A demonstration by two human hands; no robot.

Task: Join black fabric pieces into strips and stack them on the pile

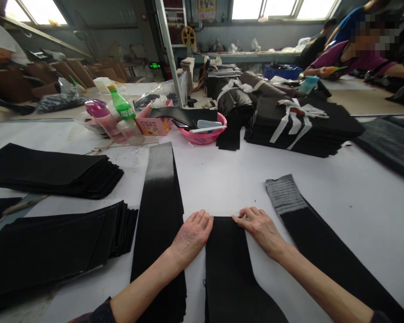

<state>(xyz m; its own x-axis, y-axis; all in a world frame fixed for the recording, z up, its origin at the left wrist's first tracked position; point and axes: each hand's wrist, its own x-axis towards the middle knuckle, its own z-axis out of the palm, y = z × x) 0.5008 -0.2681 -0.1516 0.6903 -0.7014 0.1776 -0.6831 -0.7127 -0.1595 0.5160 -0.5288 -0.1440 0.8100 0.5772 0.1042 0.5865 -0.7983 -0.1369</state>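
Observation:
A black strip of sheet material [230, 260] lies lengthwise before me on the white table. My left hand [193, 233] pinches its far left corner, fingers together. At the far right corner, my right hand [257, 226] grips the same edge between thumb and fingers. Just left of it lies a long stack of black strips [158, 224] with a grey far end. To the right, another black strip [323, 237] with a grey striped end slants toward the lower right.
Stacks of black pieces [43, 170] lie at left. Farther back stand a pink basin [205, 137], a green bottle [121, 103], a pink box [155, 124] and a tied black bundle [299, 121]. A person in a purple top [336, 56] works at the back right.

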